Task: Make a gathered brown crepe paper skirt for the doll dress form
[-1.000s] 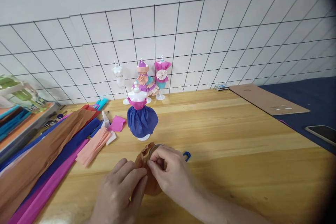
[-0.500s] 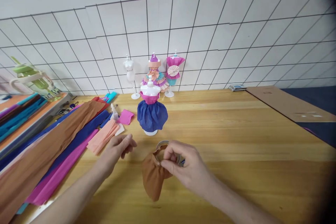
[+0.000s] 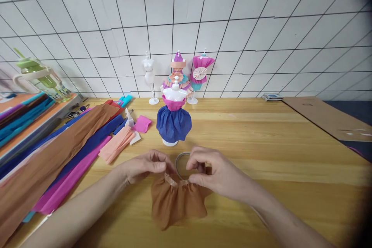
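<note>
Both my hands hold a gathered piece of brown crepe paper (image 3: 177, 203) by its top edge, spread like a small skirt above the wooden table (image 3: 261, 155). My left hand (image 3: 145, 166) pinches its left end and my right hand (image 3: 213, 172) pinches its right end. A tape roll (image 3: 181, 159) lies on the table just behind the paper, between my hands. Behind it stands a white mannequin (image 3: 173, 118) with a pink top and a blue paper skirt.
Long strips of brown, blue, pink and peach crepe paper (image 3: 58, 155) lie at the left, beside a tray of paper rolls (image 3: 23, 118) and a green-lidded jug (image 3: 40, 79). Three more small mannequins (image 3: 178, 75) stand by the wire grid. A cardboard sheet (image 3: 328, 118) lies at the right.
My left hand let go of the brown paper, swung out, then came back to pinch its left end. The paper, bunched before, is now spread out between both hands.
</note>
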A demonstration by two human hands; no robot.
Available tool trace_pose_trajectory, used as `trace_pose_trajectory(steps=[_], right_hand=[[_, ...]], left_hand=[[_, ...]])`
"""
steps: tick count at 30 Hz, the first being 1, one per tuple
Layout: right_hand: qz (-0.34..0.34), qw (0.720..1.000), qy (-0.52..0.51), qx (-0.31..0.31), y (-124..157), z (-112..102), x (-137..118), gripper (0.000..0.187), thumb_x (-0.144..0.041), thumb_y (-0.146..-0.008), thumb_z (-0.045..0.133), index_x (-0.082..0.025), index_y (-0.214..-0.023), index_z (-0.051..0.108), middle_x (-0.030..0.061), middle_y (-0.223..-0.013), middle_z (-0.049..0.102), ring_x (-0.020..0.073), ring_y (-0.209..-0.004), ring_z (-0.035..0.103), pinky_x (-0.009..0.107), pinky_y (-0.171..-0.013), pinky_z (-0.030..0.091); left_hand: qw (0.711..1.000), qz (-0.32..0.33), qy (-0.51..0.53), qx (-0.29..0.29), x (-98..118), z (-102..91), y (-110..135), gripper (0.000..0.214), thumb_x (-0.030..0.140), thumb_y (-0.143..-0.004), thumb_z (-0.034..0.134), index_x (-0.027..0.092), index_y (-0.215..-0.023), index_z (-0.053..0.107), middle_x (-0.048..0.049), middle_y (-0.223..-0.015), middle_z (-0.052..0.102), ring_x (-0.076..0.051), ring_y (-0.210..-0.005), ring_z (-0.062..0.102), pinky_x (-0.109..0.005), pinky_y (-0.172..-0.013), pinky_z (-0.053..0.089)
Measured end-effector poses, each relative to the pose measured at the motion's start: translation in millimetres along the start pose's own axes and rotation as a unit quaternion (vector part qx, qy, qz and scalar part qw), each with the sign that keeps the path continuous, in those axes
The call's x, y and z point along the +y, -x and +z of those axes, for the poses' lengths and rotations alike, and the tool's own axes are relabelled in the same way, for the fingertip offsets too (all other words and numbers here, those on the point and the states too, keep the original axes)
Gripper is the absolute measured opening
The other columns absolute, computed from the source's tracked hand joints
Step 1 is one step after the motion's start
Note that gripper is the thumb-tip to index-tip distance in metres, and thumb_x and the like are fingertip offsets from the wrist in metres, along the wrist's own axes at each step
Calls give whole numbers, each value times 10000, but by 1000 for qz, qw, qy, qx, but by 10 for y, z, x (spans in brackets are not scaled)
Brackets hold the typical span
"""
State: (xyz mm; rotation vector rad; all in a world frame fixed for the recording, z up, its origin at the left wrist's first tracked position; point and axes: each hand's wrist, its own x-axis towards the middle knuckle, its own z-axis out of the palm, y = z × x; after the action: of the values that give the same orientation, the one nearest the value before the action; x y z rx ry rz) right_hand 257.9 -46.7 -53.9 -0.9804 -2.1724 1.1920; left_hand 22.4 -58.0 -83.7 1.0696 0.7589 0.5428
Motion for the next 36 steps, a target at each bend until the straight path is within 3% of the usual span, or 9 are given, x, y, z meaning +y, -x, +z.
trace_pose_trajectory(steps=[4, 10, 14, 24, 32, 36], right_hand=[[-5, 999, 36, 31, -16, -19, -38, 111, -113, -680, 656, -190, -631, 594, -44, -670, 499, 87, -561, 455, 213, -509, 368], [-35, 995, 91, 35, -138, -203, -210, 160, -129, -699, 648, -193, -569, 579, -40, -629, 522, 85, -530, 463, 213, -485, 358], [-62, 993, 88, 57, -192, -310, -300, 163, -184, -745, 648, -199, -593, 594, -27, -651, 541, 95, -552, 489, 223, -496, 372], [-196, 970, -81, 117, -187, -184, -270, 70, -136, -759, 680, -199, -729, 671, 5, -706, 575, 131, -644, 550, 263, -559, 435], [-233, 955, -166, 75, -220, -171, -184, 55, -217, -791, 709, -200, -739, 704, 23, -726, 608, 137, -662, 573, 282, -591, 461], [-254, 945, -205, 25, -230, -152, -123, 79, -294, -801, 706, -216, -804, 722, 40, -777, 640, 183, -807, 610, 356, -753, 491]], left_hand=[[999, 11, -28, 18, 102, -10, 57, 401, 457, -596, 816, 124, -799, 721, -79, -764, 707, -156, -686, 615, -250, -665, 456], [990, 63, -107, 67, 452, 62, 104, 272, 362, -636, 814, 116, -692, 710, -31, -683, 647, -100, -618, 533, -206, -594, 404], [975, 110, -154, 118, 589, 82, 105, 276, 374, -682, 778, 113, -664, 693, -10, -639, 597, -89, -596, 489, -209, -582, 373], [984, 117, -57, 121, 423, 21, 18, 304, 379, -662, 792, 113, -644, 645, 4, -614, 534, -94, -604, 448, -226, -582, 322], [990, 82, 50, 102, 220, 97, -7, 331, 382, -643, 797, 118, -631, 598, 25, -559, 460, -72, -529, 373, -220, -531, 260], [990, 64, 84, 92, 154, 161, 18, 322, 378, -634, 801, 122, -637, 605, 14, -578, 480, -78, -528, 392, -227, -540, 272]])
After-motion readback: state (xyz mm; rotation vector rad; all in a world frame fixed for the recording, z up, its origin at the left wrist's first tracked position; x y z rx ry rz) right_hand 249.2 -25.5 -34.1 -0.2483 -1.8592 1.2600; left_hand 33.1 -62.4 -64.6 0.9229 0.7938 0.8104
